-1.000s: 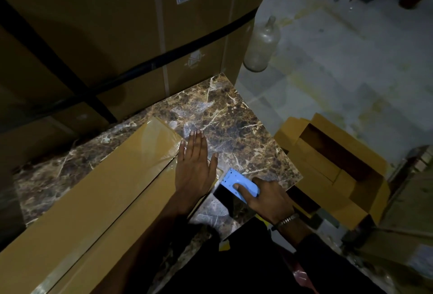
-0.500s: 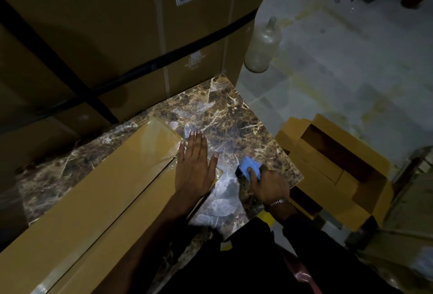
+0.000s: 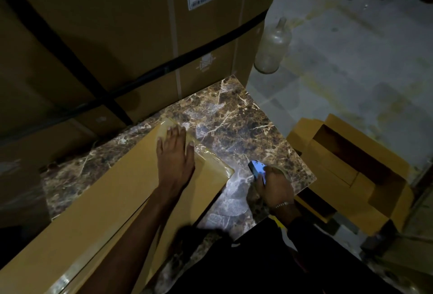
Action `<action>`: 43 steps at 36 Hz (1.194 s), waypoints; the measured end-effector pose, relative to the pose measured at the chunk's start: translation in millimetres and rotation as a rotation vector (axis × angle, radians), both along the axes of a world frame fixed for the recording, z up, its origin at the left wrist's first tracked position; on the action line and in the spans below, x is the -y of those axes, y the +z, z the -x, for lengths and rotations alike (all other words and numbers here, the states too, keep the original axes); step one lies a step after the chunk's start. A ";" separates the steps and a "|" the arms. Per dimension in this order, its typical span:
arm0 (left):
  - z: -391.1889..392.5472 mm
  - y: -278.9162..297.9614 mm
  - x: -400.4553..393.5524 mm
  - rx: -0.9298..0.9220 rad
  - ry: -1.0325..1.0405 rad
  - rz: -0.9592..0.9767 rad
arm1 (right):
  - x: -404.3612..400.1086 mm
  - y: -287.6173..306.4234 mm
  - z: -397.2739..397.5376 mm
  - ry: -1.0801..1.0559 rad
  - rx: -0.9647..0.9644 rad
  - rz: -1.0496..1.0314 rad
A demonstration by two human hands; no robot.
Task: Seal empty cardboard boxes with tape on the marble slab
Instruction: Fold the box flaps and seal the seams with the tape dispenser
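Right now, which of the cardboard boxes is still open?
The small box on the floor, right of the marble slab; its flaps stand open. The long box is closed.

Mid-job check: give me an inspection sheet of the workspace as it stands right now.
Surface: brown marble slab, bare patch lit near the right corner.
Job's things: long flat cardboard box lying on the slab, glossy tape over its far end; blue tape dispenser.
Clutter: nothing seen on the slab.
Hands: left hand flat on the box end, fingers straight; right hand grips the dispenser beside the box.
Cables: nothing seen; a black strap binds the large carton behind.
Surroundings: open cardboard box and glass bottle on the floor; dim light.
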State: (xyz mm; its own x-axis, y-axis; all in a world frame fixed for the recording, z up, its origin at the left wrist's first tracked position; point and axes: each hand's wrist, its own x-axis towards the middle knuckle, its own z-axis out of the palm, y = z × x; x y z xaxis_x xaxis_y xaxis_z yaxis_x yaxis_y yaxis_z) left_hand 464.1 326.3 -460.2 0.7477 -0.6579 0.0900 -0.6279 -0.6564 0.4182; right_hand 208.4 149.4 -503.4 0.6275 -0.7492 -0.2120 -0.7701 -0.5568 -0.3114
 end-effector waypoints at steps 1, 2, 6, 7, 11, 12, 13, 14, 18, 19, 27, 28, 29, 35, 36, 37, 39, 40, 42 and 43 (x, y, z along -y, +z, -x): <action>-6.2 -0.1 -1.4 0.007 0.010 -0.001 | -12.4 16.7 -6.1 0.014 0.141 0.042; -12.4 -0.2 -2.0 0.013 0.023 -0.008 | -26.3 34.1 -13.5 0.040 0.286 0.080; -33.9 0.4 -0.8 0.043 0.087 -0.061 | -73.4 78.4 -49.5 0.117 0.599 0.044; -38.1 0.9 0.8 0.048 0.093 -0.079 | -81.4 77.5 -57.9 0.129 0.610 0.012; -50.3 5.6 8.5 0.095 0.094 -0.117 | -104.6 49.5 -81.9 0.069 0.530 -0.122; -53.4 6.5 9.9 0.098 0.099 -0.117 | -107.8 40.9 -85.1 0.017 0.516 -0.172; -56.4 6.6 10.9 0.097 0.102 -0.122 | -110.2 32.9 -87.2 -0.035 0.516 -0.217; -59.3 6.0 11.8 0.097 0.099 -0.133 | -112.1 28.1 -88.9 -0.079 0.530 -0.249; -65.8 -0.8 14.0 0.109 0.106 -0.188 | -111.3 24.6 -89.8 -0.154 0.603 -0.317; -65.8 -1.6 14.5 0.118 0.110 -0.196 | -109.1 24.8 -89.6 -0.178 0.613 -0.347; -61.7 -2.9 16.2 0.157 0.125 -0.230 | -63.8 35.7 -90.2 -0.174 0.441 -0.493; -61.5 -3.0 16.4 0.160 0.124 -0.234 | -58.5 37.4 -92.6 -0.131 0.428 -0.376; -61.3 -2.6 16.4 0.163 0.124 -0.236 | -55.1 41.9 -96.6 -0.100 0.491 -0.293; -63.2 -4.5 15.3 0.152 0.125 -0.218 | -66.0 52.8 -136.2 0.356 0.342 -0.227; -63.7 -4.9 15.4 0.148 0.129 -0.211 | -69.5 49.9 -139.3 0.380 0.281 -0.175; -63.9 -4.8 15.4 0.145 0.131 -0.203 | -71.3 46.7 -140.9 0.379 0.229 -0.121; -63.8 -4.7 15.6 0.147 0.132 -0.190 | -69.3 47.6 -143.3 0.329 0.187 -0.077; -63.9 -4.9 15.8 0.149 0.134 -0.187 | -65.4 49.3 -145.1 0.313 0.159 -0.085; -63.6 -3.9 15.5 0.152 0.132 -0.192 | -52.0 51.5 -149.9 0.316 0.066 -0.175; -63.1 -3.2 15.1 0.156 0.130 -0.196 | -44.6 53.8 -152.8 0.334 0.013 -0.260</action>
State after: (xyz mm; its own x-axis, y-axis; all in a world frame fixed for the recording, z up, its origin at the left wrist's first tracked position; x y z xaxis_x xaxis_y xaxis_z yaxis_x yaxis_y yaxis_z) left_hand 527.2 311.1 -463.4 0.8142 -0.5733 0.0913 -0.5797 -0.7946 0.1804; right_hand 361.2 194.0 -449.6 0.8309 -0.4267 -0.3572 -0.5554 -0.6768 -0.4833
